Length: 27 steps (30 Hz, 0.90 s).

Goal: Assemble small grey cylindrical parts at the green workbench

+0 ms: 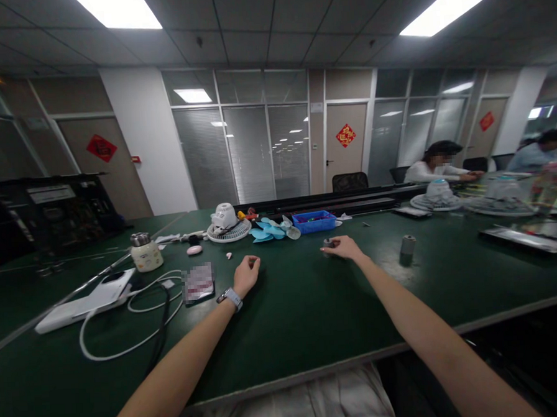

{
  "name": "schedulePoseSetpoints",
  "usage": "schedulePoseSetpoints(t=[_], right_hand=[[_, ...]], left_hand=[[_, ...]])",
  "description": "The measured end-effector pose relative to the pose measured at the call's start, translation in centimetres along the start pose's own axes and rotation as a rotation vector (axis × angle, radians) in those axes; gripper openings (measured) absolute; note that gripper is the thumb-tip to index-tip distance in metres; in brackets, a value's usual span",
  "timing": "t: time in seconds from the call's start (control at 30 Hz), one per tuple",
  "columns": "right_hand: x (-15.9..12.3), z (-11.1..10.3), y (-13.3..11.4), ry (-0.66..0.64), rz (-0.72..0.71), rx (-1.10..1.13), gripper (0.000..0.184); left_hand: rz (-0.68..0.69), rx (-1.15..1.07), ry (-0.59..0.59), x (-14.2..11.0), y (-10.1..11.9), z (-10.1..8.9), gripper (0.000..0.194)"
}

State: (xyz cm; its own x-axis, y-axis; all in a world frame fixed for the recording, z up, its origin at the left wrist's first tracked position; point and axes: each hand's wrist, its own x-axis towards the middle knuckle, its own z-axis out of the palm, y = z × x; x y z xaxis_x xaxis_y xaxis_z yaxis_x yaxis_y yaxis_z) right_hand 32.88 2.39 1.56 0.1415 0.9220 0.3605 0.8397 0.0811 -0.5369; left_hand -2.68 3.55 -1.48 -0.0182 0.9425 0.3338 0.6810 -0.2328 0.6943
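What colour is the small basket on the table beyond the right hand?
The basket is blue, best seen in the head view.

No wording is showing clearly enough to be read. At upper left, a red diamond (101, 148) is hanging on a door (123, 185), bearing a dark character; right of centre, a second diamond (345, 135) is showing gold characters on the middle door (335, 115); at upper right, a third diamond (487, 121) is blurring on its door. At the left, a pale label (50, 193) is sitting on a black case (94, 202), its print illegible.
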Motion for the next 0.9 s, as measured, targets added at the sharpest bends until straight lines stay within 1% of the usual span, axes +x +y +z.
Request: schedulePoseSetpoints(t=[0.07, 0.13, 0.23, 0.3, 0.37, 0.43, 0.5, 0.57, 0.67, 0.77, 0.8, 0.83, 0.9], right_hand=[[-0.3, 0.8, -0.4, 0.015, 0.026, 0.009, 0.048], [-0.8, 1.9, -2.1, 0.039, 0.009, 0.069, 0.049], [-2.1, 4.7, -6.3, -0.032, -0.130, 0.288, 0.049], [-3.2, 6.8, -9.3, -0.094, -0.238, 0.389, 0.045], [-4.3, 8.5, -11.6, -0.125, -0.315, 0.420, 0.039], [-5.2, 9.5, -13.0, -0.120, -0.349, 0.415, 0.034], [-5.6, 9.8, -13.4, -0.087, -0.351, 0.395, 0.032], [-5.8, 9.7, -13.3, -0.066, -0.341, 0.371, 0.032], [-5.8, 9.6, -13.0, -0.070, -0.323, 0.362, 0.035], [-5.9, 9.8, -12.9, -0.073, -0.323, 0.387, 0.039], [-5.9, 10.0, -12.9, -0.072, -0.323, 0.399, 0.041], [-6.0, 10.0, -12.9, -0.072, -0.322, 0.412, 0.041], [-5.8, 9.9, -12.7, -0.076, -0.313, 0.432, 0.042]], left_hand=[[0.008, -0.028, 0.005, 0.0, 0.1, 0.0, 0.034], [0.045, -0.068, 0.003, -0.3, 0.6, -0.2, 0.036], [0.157, -0.132, -0.016, -1.1, 2.1, -0.6, 0.040], [0.233, -0.167, -0.026, -1.7, 3.3, -0.8, 0.043], [0.310, -0.190, -0.029, -2.1, 4.1, -0.7, 0.043], [0.355, -0.177, -0.025, -2.2, 4.5, -0.5, 0.040], [0.367, -0.149, -0.013, -2.0, 4.7, -0.3, 0.036], [0.361, -0.133, 0.003, -1.7, 4.8, -0.2, 0.033], [0.355, -0.153, 0.047, -1.3, 5.0, -0.4, 0.033], [0.303, -0.162, 0.124, -0.9, 4.6, -0.9, 0.037], [0.275, -0.142, 0.133, -0.8, 4.2, -1.0, 0.038], [0.249, -0.109, 0.119, -0.7, 3.8, -1.1, 0.038], [0.214, -0.028, 0.022, -0.6, 2.8, -1.2, 0.036]])
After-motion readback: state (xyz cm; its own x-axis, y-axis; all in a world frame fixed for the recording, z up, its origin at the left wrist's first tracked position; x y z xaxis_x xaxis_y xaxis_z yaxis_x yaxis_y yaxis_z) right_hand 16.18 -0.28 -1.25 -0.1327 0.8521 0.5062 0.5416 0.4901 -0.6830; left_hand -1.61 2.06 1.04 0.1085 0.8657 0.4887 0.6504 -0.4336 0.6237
